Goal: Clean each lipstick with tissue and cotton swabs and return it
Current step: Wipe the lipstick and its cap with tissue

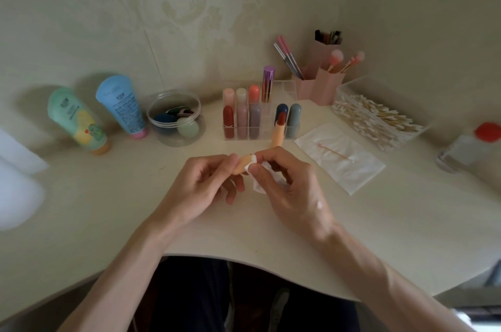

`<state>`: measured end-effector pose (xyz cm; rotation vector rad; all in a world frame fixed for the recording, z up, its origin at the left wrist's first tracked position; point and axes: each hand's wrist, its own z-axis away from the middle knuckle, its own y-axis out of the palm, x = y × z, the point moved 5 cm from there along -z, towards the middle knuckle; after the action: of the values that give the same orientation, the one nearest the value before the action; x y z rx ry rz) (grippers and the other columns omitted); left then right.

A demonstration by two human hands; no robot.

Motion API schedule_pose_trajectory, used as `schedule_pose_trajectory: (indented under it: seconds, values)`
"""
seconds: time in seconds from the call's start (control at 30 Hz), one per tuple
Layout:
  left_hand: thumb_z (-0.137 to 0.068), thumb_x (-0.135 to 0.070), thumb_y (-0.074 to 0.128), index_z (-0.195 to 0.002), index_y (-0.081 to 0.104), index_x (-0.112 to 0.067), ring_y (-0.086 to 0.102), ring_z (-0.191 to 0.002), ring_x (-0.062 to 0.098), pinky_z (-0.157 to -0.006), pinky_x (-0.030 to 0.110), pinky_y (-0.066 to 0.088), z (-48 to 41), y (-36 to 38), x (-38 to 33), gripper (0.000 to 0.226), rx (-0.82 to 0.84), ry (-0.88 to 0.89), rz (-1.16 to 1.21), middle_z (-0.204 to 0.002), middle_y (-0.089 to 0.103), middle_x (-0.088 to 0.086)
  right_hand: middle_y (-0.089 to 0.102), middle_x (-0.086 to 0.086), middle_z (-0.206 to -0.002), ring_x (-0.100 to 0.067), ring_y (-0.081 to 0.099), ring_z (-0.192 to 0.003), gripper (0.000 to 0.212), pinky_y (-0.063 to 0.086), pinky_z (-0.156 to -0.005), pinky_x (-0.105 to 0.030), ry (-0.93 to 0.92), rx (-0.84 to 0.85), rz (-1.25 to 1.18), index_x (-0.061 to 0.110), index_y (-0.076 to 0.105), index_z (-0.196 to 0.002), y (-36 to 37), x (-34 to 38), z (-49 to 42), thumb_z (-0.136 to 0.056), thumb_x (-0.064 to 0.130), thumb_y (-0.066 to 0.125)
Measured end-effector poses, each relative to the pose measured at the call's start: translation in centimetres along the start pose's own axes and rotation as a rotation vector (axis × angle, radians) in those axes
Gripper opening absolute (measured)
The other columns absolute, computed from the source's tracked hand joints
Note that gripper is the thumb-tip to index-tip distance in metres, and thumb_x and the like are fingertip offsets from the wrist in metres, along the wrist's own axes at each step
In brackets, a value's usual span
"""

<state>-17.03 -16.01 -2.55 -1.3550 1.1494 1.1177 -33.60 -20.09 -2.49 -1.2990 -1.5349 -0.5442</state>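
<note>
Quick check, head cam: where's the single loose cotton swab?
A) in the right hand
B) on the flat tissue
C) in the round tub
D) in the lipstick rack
B: the cotton swab lies on the flat tissue, which is spread out beside the clear box holding the other swabs.

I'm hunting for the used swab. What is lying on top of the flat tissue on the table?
One cotton swab lies on the flat tissue, its pink-stained tip to the left and its white tip to the right. What is under the tissue cannot be seen, because the sheet covers it.
</note>
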Motion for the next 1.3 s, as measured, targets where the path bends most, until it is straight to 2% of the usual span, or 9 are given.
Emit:
schedule_pose_trajectory:
  seconds: [0.13, 0.3, 0.43, 0.5, 0.6, 0.8, 0.97, 1.13, 1.3]
  values:
    - [-0.094, -0.018, 0.069, -0.102, 0.078, -0.009, 0.066, -0.068, 0.014, -0.069, 0.015, 0.050, -0.24, -0.49, 0.14, 0.016, -0.040, 0.083, -0.012, -0.080, 0.075, 0.005, 0.072, 0.000, -0.087, -0.015, 0.068, -0.081, 0.007, 0.052, -0.074, -0.022, -0.009, 0.016, 0.029, 0.007, 0.071, -0.105, 0.14, 0.12, -0.24, -0.101, 0.013, 0.069]
    - [-0.102, -0.052, 0.055, -0.098, 0.080, -0.030, 0.058, -0.055, 0.021, -0.054, 0.022, 0.043, -0.01, -0.45, 0.14, 0.033, -0.004, 0.026, 0.055, -0.082, 0.074, 0.006, 0.061, 0.023, -0.074, 0.003, 0.059, -0.069, 0.006, 0.041, -0.067, -0.005, -0.050, -0.041, 0.080, 0.001, 0.072, -0.102, -0.37, 0.67, -0.15, -0.099, 0.005, 0.071]
    - [-0.103, -0.033, 0.055, -0.082, 0.077, -0.021, 0.054, -0.053, 0.020, -0.056, 0.024, 0.043, 0.00, -0.38, 0.37, 0.033, -0.030, 0.040, 0.022, -0.074, 0.071, 0.008, 0.067, 0.010, -0.083, -0.005, 0.062, -0.075, 0.008, 0.044, -0.073, -0.012, -0.049, -0.014, 0.077, 0.004, 0.071, -0.106, -0.02, 0.51, -0.02, -0.100, 0.010, 0.070]
    - [-0.097, -0.023, 0.066, -0.097, 0.079, -0.017, 0.060, -0.059, 0.019, -0.064, 0.020, 0.049, 0.01, -0.61, 0.35, 0.015, -0.069, 0.082, -0.012, -0.077, 0.073, 0.005, 0.071, 0.003, -0.086, -0.010, 0.065, -0.077, 0.008, 0.048, -0.073, -0.017, -0.037, -0.003, 0.054, 0.006, 0.071, -0.105, 0.17, 0.36, -0.13, -0.101, 0.012, 0.069]
    - [-0.091, -0.020, 0.073, -0.110, 0.077, -0.015, 0.063, -0.066, 0.018, -0.069, 0.021, 0.052, -0.02, -0.78, 0.40, 0.020, -0.107, 0.095, -0.019, -0.084, 0.076, 0.003, 0.068, 0.006, -0.079, -0.005, 0.062, -0.072, 0.003, 0.044, -0.070, -0.011, -0.029, -0.008, 0.030, 0.009, 0.070, -0.102, 0.20, 0.48, -0.22, -0.101, 0.012, 0.068]
    - [-0.105, -0.033, 0.052, -0.087, 0.076, -0.012, 0.054, -0.055, 0.018, -0.056, 0.024, 0.041, -0.06, -0.19, 0.38, 0.036, -0.065, 0.046, -0.030, -0.072, 0.071, 0.001, 0.064, 0.018, -0.083, -0.001, 0.063, -0.076, 0.008, 0.042, -0.073, -0.008, -0.049, -0.020, 0.048, 0.003, 0.071, -0.104, 0.20, 0.51, -0.03, -0.100, 0.009, 0.070]
    - [-0.092, -0.022, 0.072, -0.108, 0.077, -0.012, 0.064, -0.066, 0.014, -0.070, 0.017, 0.050, -0.05, -0.73, 0.47, 0.019, -0.116, 0.101, -0.063, -0.075, 0.072, 0.001, 0.072, -0.002, -0.083, -0.014, 0.066, -0.077, 0.005, 0.047, -0.072, -0.013, -0.018, -0.017, 0.000, 0.008, 0.072, -0.104, 0.39, 0.33, -0.14, -0.101, 0.010, 0.068]
    - [-0.105, -0.035, 0.051, -0.101, 0.079, -0.017, 0.061, -0.060, 0.025, -0.061, 0.030, 0.045, -0.05, -0.31, 0.52, 0.033, -0.054, 0.038, 0.018, -0.085, 0.075, 0.008, 0.067, 0.013, -0.084, -0.006, 0.064, -0.077, 0.008, 0.048, -0.072, -0.012, -0.018, -0.015, -0.008, 0.004, 0.070, -0.106, 0.28, 0.42, -0.02, -0.101, 0.010, 0.069]
    - [-0.098, -0.022, 0.063, -0.102, 0.077, -0.009, 0.063, -0.063, 0.011, -0.068, 0.012, 0.046, 0.01, -0.41, 0.17, 0.019, -0.102, 0.118, -0.058, -0.075, 0.073, -0.001, 0.068, 0.004, -0.080, -0.009, 0.062, -0.073, 0.008, 0.050, -0.070, -0.017, -0.008, -0.023, -0.008, 0.005, 0.070, -0.106, 0.36, 0.07, -0.10, -0.101, 0.011, 0.069]
